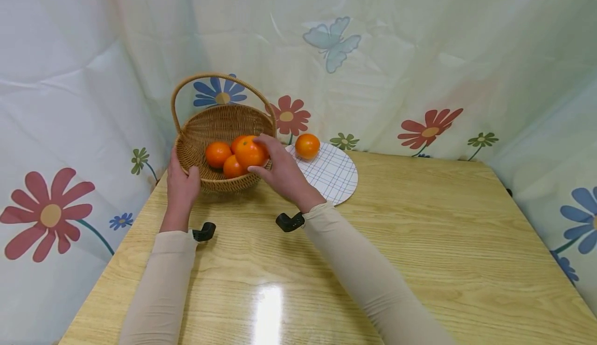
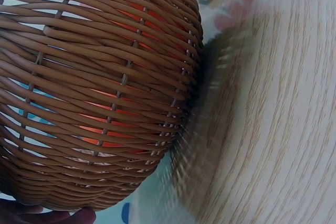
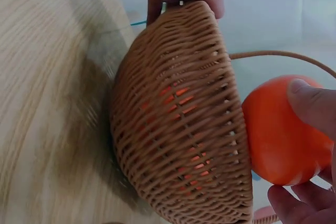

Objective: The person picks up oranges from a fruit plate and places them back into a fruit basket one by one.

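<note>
A wicker basket (image 1: 224, 118) with a tall arched handle stands at the far left of the table. My left hand (image 1: 183, 187) grips its left rim, thumb over the edge and fingers along the outer wall. Between the thumb and fingers of my right hand (image 1: 290, 175) is an orange (image 1: 249, 152), held at the basket's front right. The right wrist view has this orange (image 3: 283, 129) right at the rim, thumb on top and fingers beneath. Three more oranges (image 1: 217, 154) lie inside the basket, partly covered by the held one. Their colour shows through the weave (image 2: 105, 77) in the left wrist view.
Right of the basket lies a round white mat (image 1: 333, 176) with a blue grid pattern, partly behind my right hand. One orange (image 1: 308, 146) sits at its back edge. A flowered curtain (image 1: 396, 60) hangs close behind the wooden table (image 1: 420, 241) and along its sides.
</note>
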A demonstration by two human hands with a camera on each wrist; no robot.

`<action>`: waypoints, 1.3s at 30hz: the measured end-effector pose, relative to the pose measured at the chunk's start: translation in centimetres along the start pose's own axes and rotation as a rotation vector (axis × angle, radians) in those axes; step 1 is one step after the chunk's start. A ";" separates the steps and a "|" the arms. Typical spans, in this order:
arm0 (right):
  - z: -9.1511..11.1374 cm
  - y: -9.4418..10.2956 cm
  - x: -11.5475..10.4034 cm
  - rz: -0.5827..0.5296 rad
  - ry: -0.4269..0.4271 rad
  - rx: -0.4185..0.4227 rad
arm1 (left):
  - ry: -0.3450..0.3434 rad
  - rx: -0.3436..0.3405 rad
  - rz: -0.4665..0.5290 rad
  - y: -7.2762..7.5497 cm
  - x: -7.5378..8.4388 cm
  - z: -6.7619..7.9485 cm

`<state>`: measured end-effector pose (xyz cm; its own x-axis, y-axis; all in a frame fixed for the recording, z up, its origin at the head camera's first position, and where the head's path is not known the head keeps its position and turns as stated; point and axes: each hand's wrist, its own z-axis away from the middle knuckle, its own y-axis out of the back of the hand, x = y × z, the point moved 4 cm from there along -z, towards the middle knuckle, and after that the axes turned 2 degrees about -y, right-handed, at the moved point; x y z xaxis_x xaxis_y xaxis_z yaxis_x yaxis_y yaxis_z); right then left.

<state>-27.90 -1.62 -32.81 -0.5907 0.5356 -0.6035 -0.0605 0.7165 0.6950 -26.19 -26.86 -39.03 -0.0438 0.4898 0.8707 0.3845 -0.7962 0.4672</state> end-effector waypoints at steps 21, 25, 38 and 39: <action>-0.8 -2.9 -1.0 -0.013 -0.009 -0.038 | -0.011 -0.014 -0.022 -0.1 -0.4 0.0; -0.8 -3.1 -1.2 -0.029 0.003 -0.037 | -0.018 -0.016 -0.018 -0.2 -0.4 -0.1; 0.1 -2.1 -0.3 0.013 0.048 0.020 | -0.024 -0.011 -0.012 -0.1 -0.2 0.2; 0.2 -2.0 -0.1 0.011 0.052 0.029 | -0.019 -0.014 -0.012 -0.1 -0.2 0.2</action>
<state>-27.54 -3.01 -34.18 -0.6324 0.5197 -0.5744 -0.0312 0.7238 0.6893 -26.07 -26.82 -39.28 -0.0303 0.5058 0.8621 0.3706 -0.7954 0.4796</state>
